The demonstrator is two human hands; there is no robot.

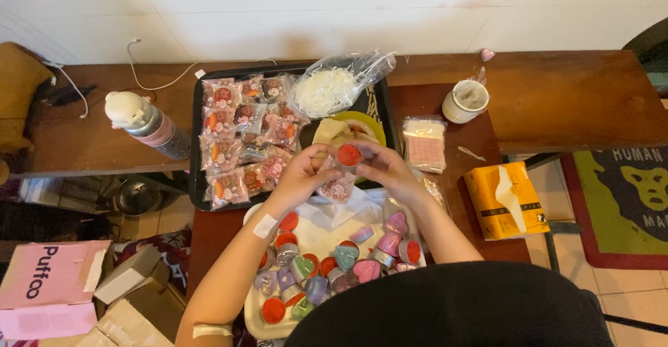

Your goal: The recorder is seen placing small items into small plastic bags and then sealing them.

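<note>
Item: one small red-topped candle (pixel 349 155), pinched between the fingertips of both hands, left hand (pixel 300 175) and right hand (pixel 386 170) equally near, over one clear printed bag (pixel 338 188) just below the grip. Toward the body: one white tray (pixel 259 326) of roughly twenty loose candles. Beyond, left: black tray (pixel 196 145), about twelve filled bags.

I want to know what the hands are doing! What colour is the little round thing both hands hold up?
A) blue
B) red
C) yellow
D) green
B: the small round candle pinched between the left hand and the right hand has a red top, held over the black tray of wrapped packets.
</note>
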